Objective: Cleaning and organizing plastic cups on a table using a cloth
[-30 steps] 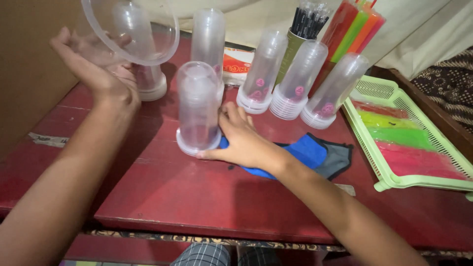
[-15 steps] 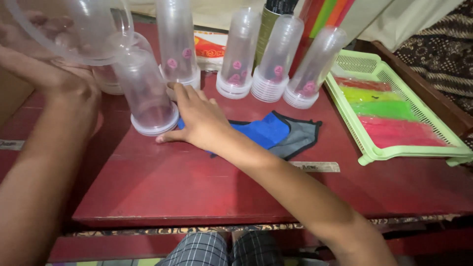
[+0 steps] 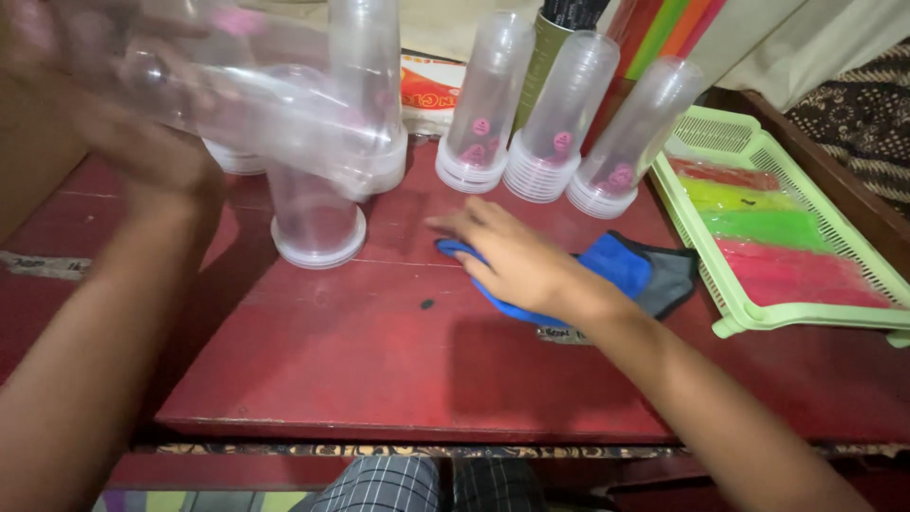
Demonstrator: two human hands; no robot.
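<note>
My left hand (image 3: 152, 152) holds a stack of clear plastic cups (image 3: 256, 100), tipped sideways and blurred, above the table's far left. Just below it a short stack of clear cups (image 3: 318, 232) stands upside down on the red table (image 3: 379, 370). My right hand (image 3: 517, 261) lies flat, fingers spread, on a blue cloth (image 3: 621, 265) near the table's middle, apart from the cups.
Three tall stacks of clear cups (image 3: 564, 114) stand upside down along the back. A light green slotted tray (image 3: 806, 313) with red, green and yellow strips sits at the right. Behind are a dark tube (image 3: 550, 47) and coloured sticks (image 3: 664, 28).
My right hand has let go of the upside-down cup stack and moved right onto the blue cloth. My left hand has swung its cups over sideways.
</note>
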